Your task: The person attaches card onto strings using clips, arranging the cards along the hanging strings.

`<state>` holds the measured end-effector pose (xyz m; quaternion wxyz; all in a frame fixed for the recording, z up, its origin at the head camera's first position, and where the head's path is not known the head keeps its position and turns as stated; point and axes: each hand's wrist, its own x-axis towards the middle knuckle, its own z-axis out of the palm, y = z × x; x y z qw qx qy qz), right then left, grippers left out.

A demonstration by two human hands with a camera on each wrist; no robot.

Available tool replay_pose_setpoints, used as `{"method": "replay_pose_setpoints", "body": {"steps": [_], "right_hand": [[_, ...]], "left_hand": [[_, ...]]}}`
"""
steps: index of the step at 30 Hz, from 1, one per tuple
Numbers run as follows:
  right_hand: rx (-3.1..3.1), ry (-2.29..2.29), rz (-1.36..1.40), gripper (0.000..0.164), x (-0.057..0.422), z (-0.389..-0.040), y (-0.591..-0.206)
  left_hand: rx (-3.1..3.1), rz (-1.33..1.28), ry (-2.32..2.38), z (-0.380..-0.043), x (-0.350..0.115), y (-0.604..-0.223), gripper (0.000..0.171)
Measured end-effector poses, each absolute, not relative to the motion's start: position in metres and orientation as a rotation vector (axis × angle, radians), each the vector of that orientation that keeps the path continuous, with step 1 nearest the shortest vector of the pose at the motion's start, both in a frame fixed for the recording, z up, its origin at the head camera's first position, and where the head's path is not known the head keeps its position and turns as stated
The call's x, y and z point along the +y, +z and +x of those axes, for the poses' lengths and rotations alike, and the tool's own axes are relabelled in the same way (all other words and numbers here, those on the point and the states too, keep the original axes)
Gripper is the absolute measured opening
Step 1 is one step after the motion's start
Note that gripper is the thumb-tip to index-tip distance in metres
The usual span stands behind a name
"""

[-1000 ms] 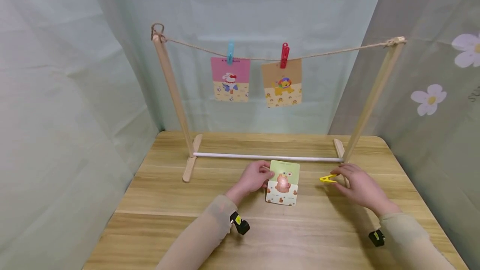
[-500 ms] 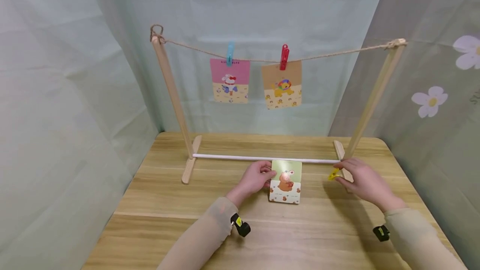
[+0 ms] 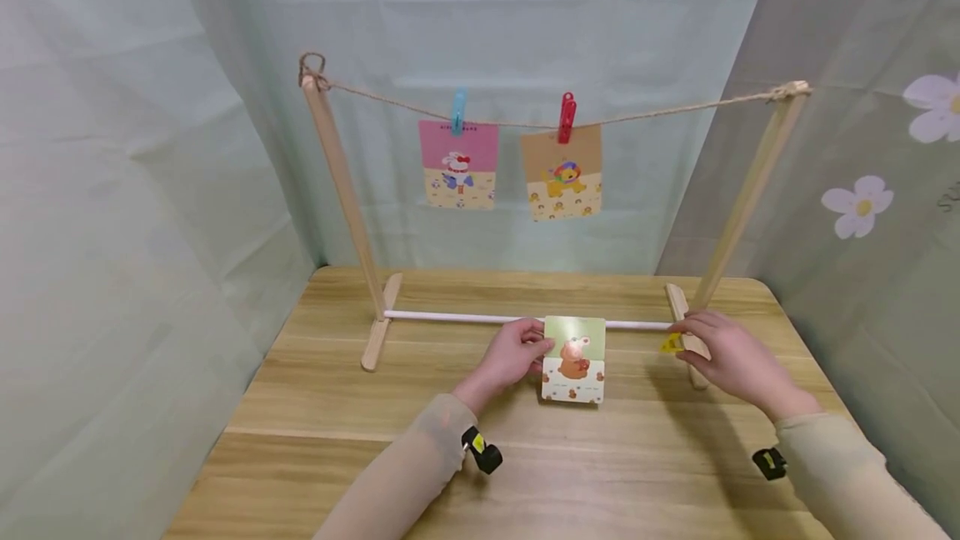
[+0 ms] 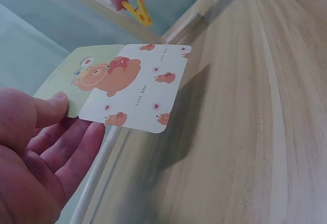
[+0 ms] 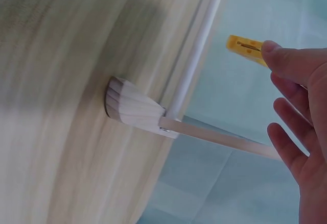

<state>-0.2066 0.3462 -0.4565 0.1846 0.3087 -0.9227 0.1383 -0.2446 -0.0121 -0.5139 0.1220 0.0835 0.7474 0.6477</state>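
A green and white card [image 3: 573, 359] with a brown bear printed on it is pinched along its left edge by my left hand [image 3: 513, 359]. In the left wrist view the bear card [image 4: 133, 83] is held above the tabletop, its shadow falling on the wood. My right hand [image 3: 738, 363] pinches a yellow clothespin [image 3: 672, 343] between thumb and forefinger, off to the right of the card and apart from it. The right wrist view shows the clothespin [image 5: 248, 48] under the thumb, the other fingers loosely bent.
A twine line [image 3: 660, 112] runs between two wooden posts. From it hang a pink card [image 3: 459, 165] under a blue clothespin [image 3: 458, 112] and a tan card [image 3: 562, 173] under a red clothespin [image 3: 567, 117]. A white rod [image 3: 450, 317] joins the wooden feet near the table's back.
The bear card has risen slightly and tilted more upright in my left hand. My right hand has turned the yellow clothespin and lifted it a little.
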Motion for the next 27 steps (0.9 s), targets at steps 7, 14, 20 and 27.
{"method": "replay_pose_setpoints", "body": {"steps": [7,14,20,27], "right_hand": [[-2.548,0.368,0.903,0.045,0.346,-0.208,-0.443],[-2.516,0.349,0.899,0.048,0.346,-0.208,-0.43],[-2.488,0.32,0.919,0.048,0.345,-0.209,-0.419],[-2.513,0.273,0.89,0.047,0.345,-0.206,-0.403]], "left_hand": [[2.163,0.242,1.92,-0.245,-0.01,-0.508,0.028],[2.181,0.276,1.93,-0.246,-0.006,-0.5,0.023],[2.168,0.303,1.943,-0.246,-0.001,-0.495,0.026],[2.176,0.344,1.938,-0.246,0.004,-0.486,0.029]]}}
